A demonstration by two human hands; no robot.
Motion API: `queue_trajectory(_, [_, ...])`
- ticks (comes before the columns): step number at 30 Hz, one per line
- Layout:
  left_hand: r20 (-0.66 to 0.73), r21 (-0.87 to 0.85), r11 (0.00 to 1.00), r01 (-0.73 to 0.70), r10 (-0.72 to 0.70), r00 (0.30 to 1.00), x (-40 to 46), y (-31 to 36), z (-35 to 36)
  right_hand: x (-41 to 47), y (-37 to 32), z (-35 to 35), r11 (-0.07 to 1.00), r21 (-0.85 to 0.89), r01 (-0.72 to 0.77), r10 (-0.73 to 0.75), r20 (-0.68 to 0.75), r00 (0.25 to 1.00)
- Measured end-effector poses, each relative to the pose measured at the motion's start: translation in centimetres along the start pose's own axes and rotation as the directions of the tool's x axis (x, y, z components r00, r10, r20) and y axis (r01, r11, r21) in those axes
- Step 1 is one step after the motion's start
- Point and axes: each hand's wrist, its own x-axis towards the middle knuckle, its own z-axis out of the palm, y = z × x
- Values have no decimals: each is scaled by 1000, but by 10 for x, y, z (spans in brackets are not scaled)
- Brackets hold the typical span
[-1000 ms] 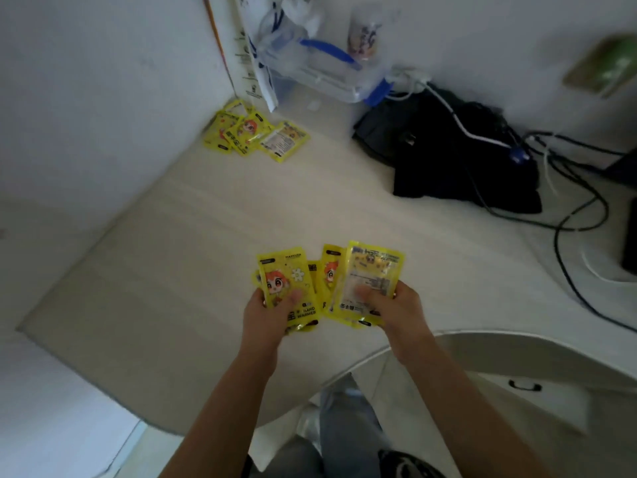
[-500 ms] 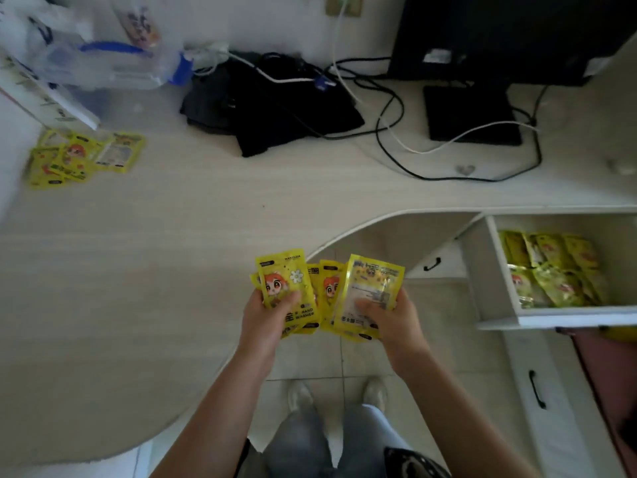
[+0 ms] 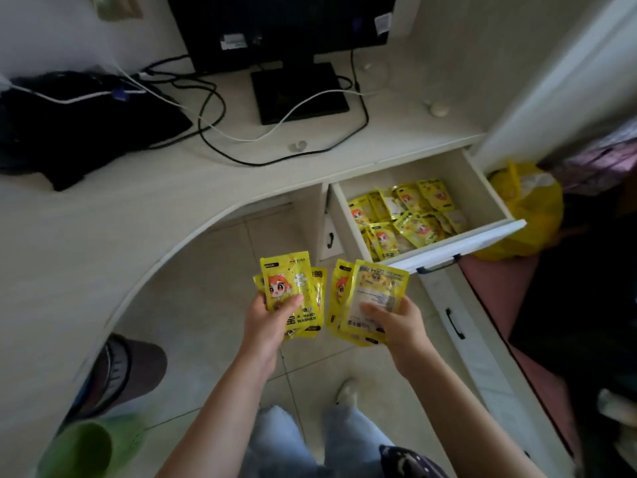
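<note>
Yellow packets, left set: your left packets (image 3: 293, 291) are a fan of at least three. The front one faces you with a cartoon face, a daisy and "HAND WARMER"; two more show only as edges behind it.
Yellow packets, right set: your right packets (image 3: 375, 298) show two for certain. The front one is turned print-side up, and the one behind peeks out on its left with part of a face. Further edges at the bottom are too thin to count.
Left grip: your left grip (image 3: 267, 322) holds its fan, thumb pressed across the front packet, fingers hidden beneath.
Right grip: your right grip (image 3: 403, 326) holds its set the same way, thumb on top, fingers hidden.
Between the grips: the two sets are close but apart, with floor (image 3: 206, 322) tile showing in the gap.
Drawer: one drawer (image 3: 458, 241) stands pulled out just beyond and right of your right grip.
Drawer packets: the drawer packets (image 3: 400, 215) lie heaped and overlapping, more than ten; no exact count is possible.
Surface: far beyond both grips, the surface (image 3: 103, 219) carries one monitor (image 3: 286, 25) cut off at the top, several tangled cables (image 3: 203, 136) and one black bundle (image 3: 79, 125).
Hard to read: a yellow bag (image 3: 527, 208) right of the drawer and a green thing (image 3: 79, 450) below-left of your left grip are blurred.
</note>
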Motion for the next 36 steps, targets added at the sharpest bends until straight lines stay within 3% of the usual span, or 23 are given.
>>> queue_trajectory(7, [32, 53, 999, 9, -11, 999, -8, -11, 99, 25, -19, -88, 998, 57, -16, 20, -60, 998])
queue_trajectory(15, [61, 88, 995, 50, -55, 997, 33, -3, 170, 74, -48, -139, 995, 92, -28, 41, -140, 989])
queue_trajectory(20, [71, 84, 993, 88, -94, 993, 73, 3, 203, 124, -81, -149, 997, 68, -19, 30, -166, 986])
queue_trajectory(27, [-21, 95, 979, 179, -177, 984, 137, 16, 235, 194, -121, -140, 998, -16, -57, 56, -80, 995])
queue_trajectory(36, [-115, 92, 910, 405, -394, 912, 190, 18, 270, 271, -141, -127, 957, -156, -246, 240, -60, 969])
